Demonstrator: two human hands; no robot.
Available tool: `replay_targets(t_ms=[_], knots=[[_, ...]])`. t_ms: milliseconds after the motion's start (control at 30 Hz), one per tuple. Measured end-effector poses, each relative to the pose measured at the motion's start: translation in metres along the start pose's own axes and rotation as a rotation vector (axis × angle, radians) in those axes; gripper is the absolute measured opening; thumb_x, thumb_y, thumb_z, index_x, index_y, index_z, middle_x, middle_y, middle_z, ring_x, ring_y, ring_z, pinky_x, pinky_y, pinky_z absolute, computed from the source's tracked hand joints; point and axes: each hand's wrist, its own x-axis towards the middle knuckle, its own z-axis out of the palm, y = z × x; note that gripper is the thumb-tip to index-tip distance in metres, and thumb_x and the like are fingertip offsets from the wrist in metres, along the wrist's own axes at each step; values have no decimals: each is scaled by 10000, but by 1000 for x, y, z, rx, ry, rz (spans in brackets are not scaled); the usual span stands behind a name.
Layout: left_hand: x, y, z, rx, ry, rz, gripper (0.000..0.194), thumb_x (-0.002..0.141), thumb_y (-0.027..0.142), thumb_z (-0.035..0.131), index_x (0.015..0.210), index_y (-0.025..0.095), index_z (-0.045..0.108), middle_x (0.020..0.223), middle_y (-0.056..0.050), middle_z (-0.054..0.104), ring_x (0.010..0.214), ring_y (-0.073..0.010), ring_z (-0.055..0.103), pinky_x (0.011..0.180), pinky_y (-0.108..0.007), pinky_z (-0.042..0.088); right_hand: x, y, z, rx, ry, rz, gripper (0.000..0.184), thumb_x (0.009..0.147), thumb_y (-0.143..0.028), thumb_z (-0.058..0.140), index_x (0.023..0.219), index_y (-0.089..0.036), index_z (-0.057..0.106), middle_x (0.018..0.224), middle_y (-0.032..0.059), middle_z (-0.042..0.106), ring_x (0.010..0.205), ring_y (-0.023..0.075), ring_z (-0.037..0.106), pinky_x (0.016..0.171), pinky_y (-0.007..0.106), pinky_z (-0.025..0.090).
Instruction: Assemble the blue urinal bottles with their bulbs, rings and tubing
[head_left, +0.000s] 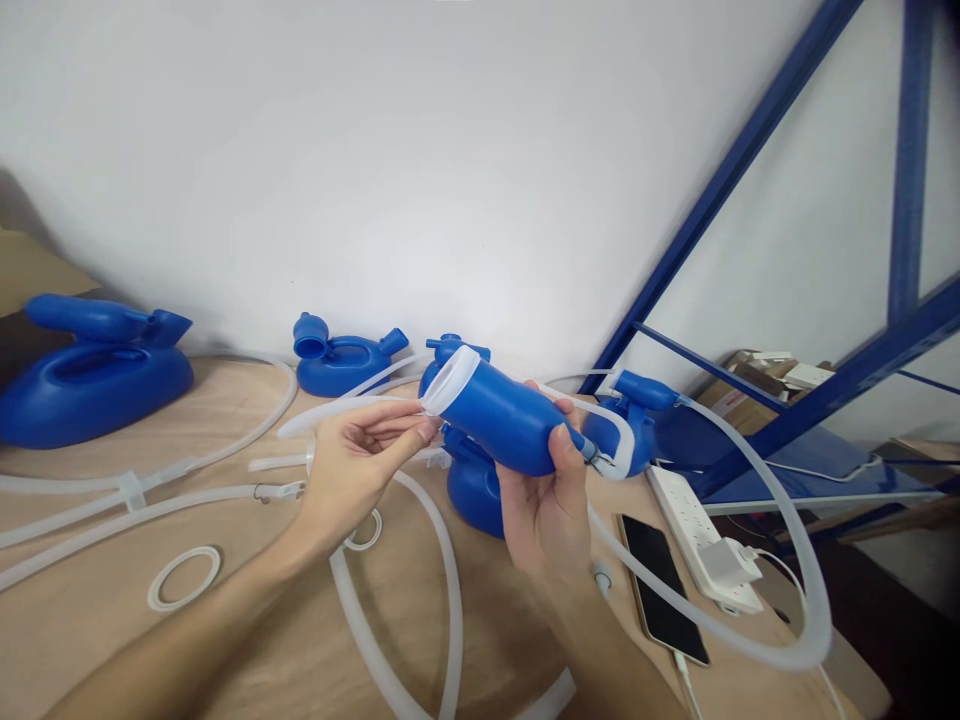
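Note:
My right hand (pixel 551 490) is wrapped round a blue plastic funnel cup (pixel 510 415), tilted with its wide mouth up and to the left. At the cup's mouth sits a translucent white rim ring (pixel 451 383), which the thumb and fingers of my left hand (pixel 367 445) pinch at its lower edge. The cup's narrow end joins a clear hose (pixel 619 440) by a wire clip (pixel 600 460). Just behind the cup stands a blue urinal bottle (pixel 476 495), partly hidden by it and my right hand.
Other blue urinal bottles (pixel 97 375) stand along the wall. Hoses and a loose white ring (pixel 184 578) lie on the brown tabletop (pixel 247 650). At right are a phone (pixel 664 590), a power strip (pixel 690 520) with a plugged charger, and a blue metal rack (pixel 720 170).

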Motion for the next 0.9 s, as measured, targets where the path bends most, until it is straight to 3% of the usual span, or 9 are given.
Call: replay_targets(t_ms=[300, 667, 900], knots=[[2, -7, -4, -74, -66, -17, 280, 731, 305, 939, 970, 201, 838, 893, -53, 841, 862, -241, 820, 788, -304, 701, 1, 3, -1, 87, 74, 28, 435, 681, -409, 930, 1035, -303, 700, 1220, -17, 765, 1306, 247, 654, 1102, 463, 565], [-1, -19, -1, -116, 0, 14, 321, 705, 358, 961, 969, 218, 845, 920, -47, 841, 911, -248, 818, 843, -315, 696, -1, 9, 4, 187, 159, 126, 447, 678, -440, 920, 1055, -303, 722, 1204, -15, 767, 1288, 247, 666, 1086, 458, 585], [-11, -20, 7, -27, 56, 52, 368, 724, 434, 936, 990, 200, 835, 950, -61, 840, 912, -283, 817, 862, -390, 702, 1, 9, -1, 117, 131, 151, 395, 778, -467, 837, 1114, -322, 690, 1287, -16, 731, 1365, 251, 609, 1110, 474, 569]])
